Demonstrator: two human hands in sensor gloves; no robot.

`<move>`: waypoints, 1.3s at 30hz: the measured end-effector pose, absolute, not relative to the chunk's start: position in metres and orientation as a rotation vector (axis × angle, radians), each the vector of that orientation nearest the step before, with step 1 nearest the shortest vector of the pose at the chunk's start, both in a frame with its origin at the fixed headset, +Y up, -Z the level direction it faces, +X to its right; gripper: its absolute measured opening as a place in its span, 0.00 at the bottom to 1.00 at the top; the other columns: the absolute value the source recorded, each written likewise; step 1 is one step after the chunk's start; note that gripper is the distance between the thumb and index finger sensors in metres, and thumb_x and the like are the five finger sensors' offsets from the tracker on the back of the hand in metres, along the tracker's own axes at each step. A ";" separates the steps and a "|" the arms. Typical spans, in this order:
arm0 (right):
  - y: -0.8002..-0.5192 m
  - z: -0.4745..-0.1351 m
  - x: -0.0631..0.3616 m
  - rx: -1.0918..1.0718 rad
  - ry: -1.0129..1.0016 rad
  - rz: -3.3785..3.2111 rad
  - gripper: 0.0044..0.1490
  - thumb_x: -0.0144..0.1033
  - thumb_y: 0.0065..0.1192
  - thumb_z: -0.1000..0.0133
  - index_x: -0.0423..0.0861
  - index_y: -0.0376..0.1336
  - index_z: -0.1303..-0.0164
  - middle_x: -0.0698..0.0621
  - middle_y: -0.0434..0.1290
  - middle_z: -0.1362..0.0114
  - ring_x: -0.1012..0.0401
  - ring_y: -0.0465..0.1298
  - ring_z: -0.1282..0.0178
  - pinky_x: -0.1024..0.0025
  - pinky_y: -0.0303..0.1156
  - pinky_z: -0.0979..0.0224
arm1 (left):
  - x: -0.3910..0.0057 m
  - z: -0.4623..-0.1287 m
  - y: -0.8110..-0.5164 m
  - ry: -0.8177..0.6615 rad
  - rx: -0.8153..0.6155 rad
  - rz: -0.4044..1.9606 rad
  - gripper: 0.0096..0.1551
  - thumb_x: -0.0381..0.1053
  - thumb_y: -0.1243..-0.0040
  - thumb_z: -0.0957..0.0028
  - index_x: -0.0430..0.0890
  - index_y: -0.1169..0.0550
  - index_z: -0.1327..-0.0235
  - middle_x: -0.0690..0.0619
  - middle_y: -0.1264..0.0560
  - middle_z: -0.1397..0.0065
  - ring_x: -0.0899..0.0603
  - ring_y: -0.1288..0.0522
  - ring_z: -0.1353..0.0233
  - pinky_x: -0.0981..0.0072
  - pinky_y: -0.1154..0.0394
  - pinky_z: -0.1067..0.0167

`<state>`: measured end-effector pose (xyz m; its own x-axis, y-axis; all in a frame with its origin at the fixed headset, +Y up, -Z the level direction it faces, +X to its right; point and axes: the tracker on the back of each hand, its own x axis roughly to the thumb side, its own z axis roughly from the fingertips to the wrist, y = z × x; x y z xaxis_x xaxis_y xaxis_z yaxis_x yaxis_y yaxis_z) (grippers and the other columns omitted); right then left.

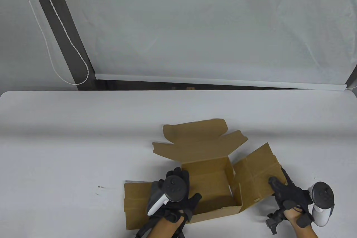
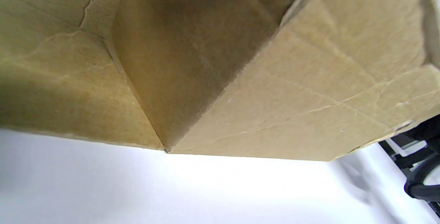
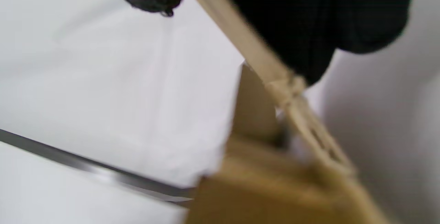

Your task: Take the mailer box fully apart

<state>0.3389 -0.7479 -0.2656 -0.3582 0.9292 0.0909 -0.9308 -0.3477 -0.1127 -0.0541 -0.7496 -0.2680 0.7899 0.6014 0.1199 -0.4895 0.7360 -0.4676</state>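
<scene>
The brown cardboard mailer box (image 1: 212,185) stands partly unfolded near the table's front edge. Its lid (image 1: 195,140) lies open toward the back. The left side flap (image 1: 135,204) lies flat on the table. My left hand (image 1: 184,183) rests spread on that flap at the box's left wall, thumb out toward the front wall. The left wrist view shows only cardboard (image 2: 206,62) close up, no fingers. My right hand (image 1: 279,187) pinches the raised right side flap (image 1: 255,172), thumb on top. In the right wrist view the flap's edge (image 3: 247,42) runs between the gloved fingers (image 3: 309,18).
The white table (image 1: 69,143) stretches left and behind the box. Its back edge meets a white roller blind with a bottom rail (image 1: 223,81), a hanging cord (image 1: 57,26) and a dark post (image 1: 69,34) at the far left.
</scene>
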 end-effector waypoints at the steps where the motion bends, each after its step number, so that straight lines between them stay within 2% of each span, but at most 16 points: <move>1: -0.747 -0.263 0.344 -0.036 -0.225 2.040 0.53 0.42 0.58 0.39 0.25 0.35 0.26 0.27 0.70 0.35 0.36 0.79 0.42 0.40 0.73 0.42 | -0.055 -0.268 -0.750 -0.269 -0.433 0.613 0.52 0.63 0.50 0.39 0.43 0.64 0.22 0.42 0.76 0.20 0.31 0.75 0.21 0.27 0.76 0.34; 3: -0.744 -0.262 0.352 -0.079 -0.312 2.222 0.56 0.44 0.60 0.40 0.26 0.32 0.25 0.27 0.66 0.32 0.34 0.76 0.38 0.38 0.70 0.38 | -0.056 -0.268 -0.750 -0.269 -0.437 0.621 0.52 0.63 0.50 0.39 0.43 0.64 0.22 0.42 0.76 0.20 0.31 0.75 0.21 0.27 0.76 0.34; 7: -0.749 -0.267 0.353 -0.134 -0.274 2.524 0.61 0.46 0.63 0.40 0.27 0.30 0.26 0.27 0.63 0.29 0.34 0.73 0.34 0.37 0.68 0.35 | -0.056 -0.268 -0.751 -0.272 -0.446 0.627 0.52 0.63 0.51 0.39 0.43 0.65 0.22 0.42 0.76 0.21 0.31 0.76 0.21 0.27 0.76 0.34; 14: -0.764 -0.274 0.340 -0.266 0.133 2.971 0.67 0.46 0.65 0.41 0.34 0.21 0.26 0.27 0.43 0.19 0.30 0.56 0.22 0.33 0.55 0.25 | -0.055 -0.268 -0.753 -0.290 -0.468 0.653 0.52 0.64 0.53 0.38 0.44 0.65 0.22 0.43 0.77 0.21 0.32 0.76 0.21 0.27 0.76 0.34; 17: -0.775 -0.279 0.331 -0.210 0.431 3.091 0.61 0.48 0.63 0.41 0.41 0.28 0.20 0.30 0.32 0.17 0.31 0.44 0.17 0.32 0.44 0.20 | -0.055 -0.269 -0.753 -0.291 -0.467 0.653 0.52 0.64 0.53 0.38 0.45 0.65 0.22 0.43 0.77 0.20 0.32 0.76 0.21 0.27 0.76 0.34; 19: -0.777 -0.281 0.324 -0.102 0.453 3.056 0.46 0.43 0.61 0.40 0.44 0.44 0.17 0.34 0.28 0.15 0.34 0.42 0.15 0.33 0.42 0.19 | -0.055 -0.269 -0.753 -0.292 -0.467 0.654 0.52 0.64 0.53 0.38 0.44 0.65 0.22 0.43 0.77 0.20 0.32 0.76 0.21 0.27 0.76 0.34; 22: -0.758 -0.280 0.316 -0.052 0.247 3.105 0.41 0.47 0.61 0.40 0.47 0.52 0.18 0.35 0.36 0.13 0.35 0.45 0.14 0.33 0.38 0.18 | -0.056 -0.269 -0.753 -0.294 -0.470 0.661 0.52 0.64 0.53 0.38 0.45 0.65 0.22 0.43 0.77 0.21 0.32 0.76 0.21 0.27 0.76 0.34; 24: -0.735 -0.273 0.311 0.029 -0.166 3.047 0.41 0.47 0.59 0.40 0.44 0.53 0.19 0.34 0.43 0.13 0.34 0.50 0.16 0.32 0.41 0.19 | -0.055 -0.269 -0.753 -0.296 -0.471 0.660 0.52 0.64 0.53 0.38 0.45 0.65 0.22 0.44 0.77 0.20 0.32 0.76 0.21 0.27 0.76 0.34; 25: -0.722 -0.267 0.305 0.167 -0.380 2.937 0.41 0.48 0.59 0.40 0.43 0.54 0.19 0.33 0.45 0.13 0.34 0.52 0.16 0.32 0.42 0.19 | -0.055 -0.269 -0.753 -0.297 -0.472 0.660 0.52 0.64 0.53 0.38 0.45 0.65 0.22 0.43 0.77 0.21 0.32 0.76 0.21 0.27 0.76 0.34; 27: -0.709 -0.254 0.282 0.582 -0.553 2.666 0.42 0.51 0.59 0.40 0.41 0.55 0.19 0.33 0.48 0.13 0.33 0.53 0.16 0.31 0.41 0.19 | -0.055 -0.269 -0.753 -0.297 -0.472 0.661 0.52 0.64 0.53 0.38 0.45 0.65 0.22 0.44 0.77 0.21 0.32 0.76 0.21 0.27 0.76 0.34; 29: -0.705 -0.244 0.256 0.854 -0.488 2.524 0.44 0.55 0.59 0.40 0.42 0.56 0.19 0.33 0.50 0.13 0.33 0.54 0.16 0.31 0.41 0.18 | -0.055 -0.269 -0.753 -0.298 -0.473 0.662 0.52 0.64 0.53 0.38 0.45 0.66 0.22 0.44 0.78 0.21 0.32 0.76 0.21 0.27 0.76 0.34; 31: -0.711 -0.237 0.215 1.114 -0.198 2.536 0.46 0.57 0.61 0.42 0.43 0.56 0.19 0.34 0.51 0.12 0.34 0.54 0.16 0.31 0.41 0.18 | -0.055 -0.269 -0.753 -0.299 -0.474 0.662 0.52 0.64 0.53 0.38 0.45 0.65 0.22 0.44 0.77 0.21 0.32 0.76 0.21 0.27 0.76 0.34; 33: -0.727 -0.237 0.189 1.195 0.201 2.702 0.42 0.55 0.62 0.41 0.43 0.60 0.21 0.34 0.57 0.15 0.35 0.60 0.18 0.31 0.44 0.18 | -0.055 -0.269 -0.753 -0.300 -0.473 0.665 0.51 0.64 0.53 0.38 0.45 0.65 0.22 0.44 0.77 0.20 0.32 0.76 0.21 0.27 0.76 0.34; 34: -0.731 -0.237 0.184 1.178 0.289 2.792 0.36 0.51 0.62 0.42 0.47 0.61 0.26 0.35 0.66 0.21 0.38 0.69 0.25 0.35 0.43 0.17 | -0.057 -0.270 -0.752 -0.313 -0.466 0.696 0.51 0.65 0.53 0.39 0.45 0.64 0.21 0.44 0.76 0.20 0.32 0.75 0.21 0.27 0.75 0.34; 36: -0.720 -0.237 0.185 1.226 0.150 2.736 0.26 0.43 0.66 0.43 0.46 0.70 0.37 0.36 0.81 0.37 0.41 0.80 0.38 0.34 0.54 0.23 | -0.064 -0.272 -0.752 -0.316 -0.451 0.777 0.50 0.64 0.53 0.40 0.44 0.61 0.20 0.44 0.74 0.18 0.32 0.74 0.21 0.27 0.75 0.34; 39: -0.717 -0.230 0.189 1.263 0.332 2.707 0.26 0.40 0.69 0.45 0.42 0.72 0.39 0.36 0.84 0.44 0.42 0.82 0.41 0.33 0.56 0.24 | -0.081 -0.276 -0.750 -0.296 -0.379 0.942 0.46 0.62 0.51 0.40 0.44 0.54 0.18 0.43 0.69 0.17 0.32 0.73 0.20 0.28 0.75 0.35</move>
